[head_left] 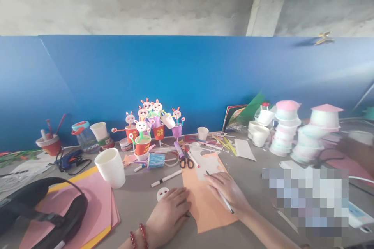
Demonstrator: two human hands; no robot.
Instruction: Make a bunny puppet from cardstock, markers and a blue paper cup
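Observation:
My left hand [171, 211] lies palm down with its fingers resting at the left edge of an orange sheet of paper [206, 204]. Just beyond its knuckles is a small white paper face [162, 193] with drawn eyes, partly covered by the hand. A small dark bit shows beside the fingers; what it is I cannot make out. Over the orange sheet, my right hand [229, 194] is closed around a slim white pen with dark ends [225, 202]. A white paper scrap [204, 165] lies under the pen's upper end. A white marker [166, 178] rests left of the sheet.
Black-handled scissors [186, 162] lie beyond the sheet. Rabbit-faced paper cups [142, 146] stand at the back. On the left are a white cup [110, 168], coloured paper [97, 206] and a black headset [73, 212]. Stacked cup towers [284, 130] stand right.

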